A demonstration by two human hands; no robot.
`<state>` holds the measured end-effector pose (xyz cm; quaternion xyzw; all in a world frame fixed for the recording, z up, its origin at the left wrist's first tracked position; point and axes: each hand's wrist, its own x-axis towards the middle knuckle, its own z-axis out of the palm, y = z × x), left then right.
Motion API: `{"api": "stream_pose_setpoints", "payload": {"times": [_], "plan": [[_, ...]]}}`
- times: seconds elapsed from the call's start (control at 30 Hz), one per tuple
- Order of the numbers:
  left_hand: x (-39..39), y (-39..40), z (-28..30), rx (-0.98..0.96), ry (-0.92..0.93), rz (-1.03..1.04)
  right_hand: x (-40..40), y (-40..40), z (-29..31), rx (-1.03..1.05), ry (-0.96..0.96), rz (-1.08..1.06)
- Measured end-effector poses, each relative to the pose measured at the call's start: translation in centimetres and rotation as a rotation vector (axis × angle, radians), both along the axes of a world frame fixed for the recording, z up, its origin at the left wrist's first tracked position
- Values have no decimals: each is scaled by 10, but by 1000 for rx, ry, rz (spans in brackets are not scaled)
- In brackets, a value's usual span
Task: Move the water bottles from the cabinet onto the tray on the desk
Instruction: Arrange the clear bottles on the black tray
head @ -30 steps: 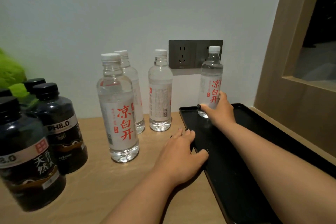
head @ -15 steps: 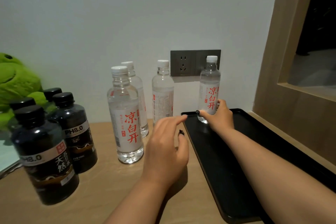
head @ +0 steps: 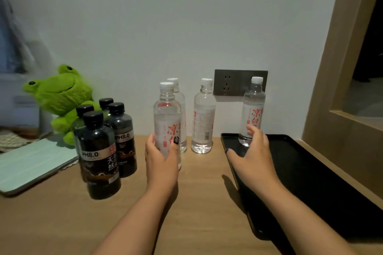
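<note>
While the right hand point(head: 251, 154) has let go, fingers spread, of the bottle on the tray point(head: 253, 109) just beyond its fingertips, the left hand point(head: 160, 156) now grips the nearest desk bottle point(head: 166, 122), ready to carry it onto the black tray point(head: 310, 172).

A green plush frog point(head: 60, 99) sits against the wall at left. Four dark black-capped bottles point(head: 99, 151) stand before it, beside a pale green tablet case point(head: 35, 163). A grey wall socket point(head: 232, 83).
</note>
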<state>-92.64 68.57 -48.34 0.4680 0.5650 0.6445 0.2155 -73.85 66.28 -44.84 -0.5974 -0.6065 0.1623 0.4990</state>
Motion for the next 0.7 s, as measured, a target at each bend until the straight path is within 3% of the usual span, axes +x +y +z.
{"api": "stream_pose_setpoints", "payload": {"times": [0.27, 0.5, 0.7], "plan": [[4, -9, 10, 9, -63, -147, -3, -8, -13, -48, -52, 204], [41, -26, 12, -46, -562, -491, -20, -14, -15, -23, -58, 337], [61, -29, 12, -8, -511, -554, -4, -9, -9, -55, 61, 312]]}}
